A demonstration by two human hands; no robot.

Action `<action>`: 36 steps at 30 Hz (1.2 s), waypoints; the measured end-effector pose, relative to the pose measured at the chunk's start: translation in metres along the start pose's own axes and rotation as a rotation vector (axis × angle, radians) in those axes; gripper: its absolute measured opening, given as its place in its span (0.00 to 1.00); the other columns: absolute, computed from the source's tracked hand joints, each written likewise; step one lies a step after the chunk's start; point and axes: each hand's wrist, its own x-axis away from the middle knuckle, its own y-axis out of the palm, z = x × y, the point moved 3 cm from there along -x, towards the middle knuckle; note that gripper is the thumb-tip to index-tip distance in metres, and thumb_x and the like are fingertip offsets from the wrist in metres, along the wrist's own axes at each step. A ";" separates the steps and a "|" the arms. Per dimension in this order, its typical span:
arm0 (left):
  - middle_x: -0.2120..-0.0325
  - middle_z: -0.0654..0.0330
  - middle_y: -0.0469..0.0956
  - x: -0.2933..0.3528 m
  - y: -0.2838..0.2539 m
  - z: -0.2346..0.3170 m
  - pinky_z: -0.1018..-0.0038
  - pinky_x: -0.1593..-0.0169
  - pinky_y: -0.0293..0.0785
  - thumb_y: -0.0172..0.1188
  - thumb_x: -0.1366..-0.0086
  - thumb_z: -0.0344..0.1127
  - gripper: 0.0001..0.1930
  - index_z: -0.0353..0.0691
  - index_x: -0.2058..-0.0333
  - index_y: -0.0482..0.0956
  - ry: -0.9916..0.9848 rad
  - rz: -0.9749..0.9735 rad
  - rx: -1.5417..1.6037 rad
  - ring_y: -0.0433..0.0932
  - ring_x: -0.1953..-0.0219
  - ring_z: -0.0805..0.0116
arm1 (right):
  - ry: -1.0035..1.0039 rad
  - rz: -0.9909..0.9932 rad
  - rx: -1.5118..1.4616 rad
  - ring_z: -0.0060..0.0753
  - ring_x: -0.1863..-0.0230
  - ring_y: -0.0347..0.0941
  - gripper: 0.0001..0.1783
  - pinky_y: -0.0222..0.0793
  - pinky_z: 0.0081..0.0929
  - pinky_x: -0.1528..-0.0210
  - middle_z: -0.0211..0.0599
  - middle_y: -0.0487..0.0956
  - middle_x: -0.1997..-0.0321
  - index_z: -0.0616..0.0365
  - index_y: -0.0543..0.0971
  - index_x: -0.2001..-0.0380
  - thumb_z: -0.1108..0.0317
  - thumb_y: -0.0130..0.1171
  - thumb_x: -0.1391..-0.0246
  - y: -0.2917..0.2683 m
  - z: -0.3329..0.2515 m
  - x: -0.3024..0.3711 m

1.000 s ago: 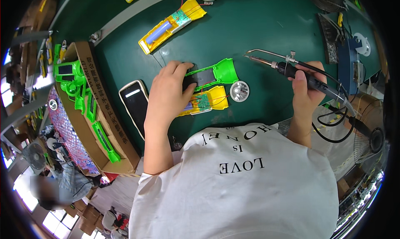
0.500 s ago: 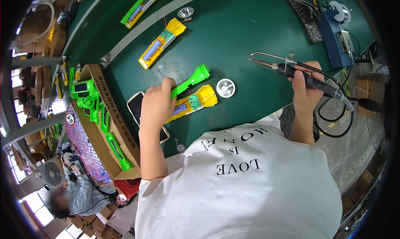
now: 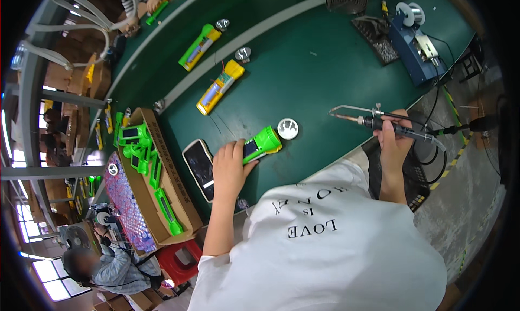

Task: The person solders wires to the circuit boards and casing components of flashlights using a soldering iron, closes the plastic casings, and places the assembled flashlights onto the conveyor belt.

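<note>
My left hand (image 3: 229, 164) is closed around the handle of a flashlight casing (image 3: 262, 143), whose green half lies over its yellow half on the table. Just off the casing's wide end is a round silver reflector (image 3: 287, 129). In my right hand (image 3: 394, 138) is a soldering iron (image 3: 374, 121) with a thin metal feed tube above it; its tip points left, over the table and apart from the casing. Farther off, an open yellow casing half (image 3: 221, 87) shows a battery and wires, with another reflector (image 3: 243, 53) beside it.
A phone (image 3: 196, 167) lies beside my left hand. At left stands a cardboard box (image 3: 187, 213) of green casing halves. Another green-and-yellow casing (image 3: 197, 50) lies beyond the pale strip. A blue soldering station (image 3: 414, 51) with a wire spool is far right. People sit at left.
My left hand has lowered the green half onto the yellow half, covering the circuit board and battery. My right hand still holds the soldering iron. The whole view has shifted somewhat.
</note>
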 end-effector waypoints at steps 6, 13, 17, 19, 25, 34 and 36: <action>0.67 0.50 0.71 -0.008 -0.014 -0.003 0.65 0.62 0.66 0.61 0.54 0.44 0.28 0.34 0.57 0.65 -0.077 -0.117 0.026 0.71 0.64 0.53 | 0.041 -0.020 -0.231 0.10 0.87 0.57 0.03 0.58 0.11 0.82 0.25 0.64 0.84 0.60 0.66 0.73 0.73 0.47 0.50 0.005 0.027 -0.018; 0.66 0.45 0.72 -0.095 -0.083 -0.034 0.66 0.60 0.67 0.61 0.52 0.45 0.28 0.35 0.56 0.65 -0.186 -0.057 0.200 0.71 0.62 0.49 | 0.245 -0.076 -0.286 0.12 0.88 0.56 0.05 0.56 0.12 0.83 0.26 0.64 0.83 0.59 0.64 0.74 0.71 0.49 0.50 0.014 0.079 -0.043; 0.67 0.45 0.73 -0.173 -0.101 -0.110 0.65 0.60 0.67 0.59 0.51 0.47 0.27 0.35 0.56 0.65 -0.279 0.053 0.149 0.72 0.62 0.50 | 0.291 -0.122 -0.220 0.12 0.88 0.56 0.05 0.57 0.12 0.83 0.26 0.63 0.83 0.59 0.65 0.75 0.71 0.49 0.51 0.021 0.091 -0.039; 0.65 0.45 0.72 -0.206 -0.093 -0.165 0.65 0.58 0.67 0.57 0.50 0.49 0.27 0.35 0.56 0.65 -0.384 0.071 0.128 0.71 0.60 0.50 | 0.302 -0.167 -0.182 0.12 0.88 0.56 0.05 0.58 0.12 0.83 0.27 0.63 0.82 0.59 0.65 0.76 0.71 0.49 0.51 0.021 0.089 -0.037; 0.59 0.48 0.70 -0.247 -0.035 -0.284 0.63 0.56 0.66 0.57 0.51 0.50 0.29 0.37 0.54 0.63 -0.516 0.070 0.000 0.69 0.56 0.52 | 0.285 -0.098 -0.200 0.13 0.88 0.57 0.04 0.54 0.10 0.86 0.27 0.62 0.84 0.60 0.66 0.76 0.74 0.50 0.52 0.021 0.091 -0.037; 0.57 0.54 0.69 -0.233 -0.010 -0.274 0.63 0.52 0.63 0.59 0.53 0.45 0.28 0.43 0.53 0.63 -0.559 0.189 -0.206 0.68 0.55 0.55 | 0.292 -0.078 -0.182 0.12 0.90 0.53 0.09 0.54 0.11 0.85 0.25 0.61 0.86 0.58 0.65 0.77 0.66 0.51 0.53 0.019 0.091 -0.040; 0.59 0.53 0.70 -0.224 -0.027 -0.255 0.63 0.53 0.63 0.57 0.51 0.40 0.24 0.42 0.54 0.64 -0.496 0.417 -0.120 0.68 0.57 0.54 | 0.307 -0.119 -0.150 0.12 0.89 0.53 0.10 0.55 0.12 0.84 0.24 0.60 0.87 0.58 0.65 0.76 0.64 0.51 0.53 0.023 0.091 -0.043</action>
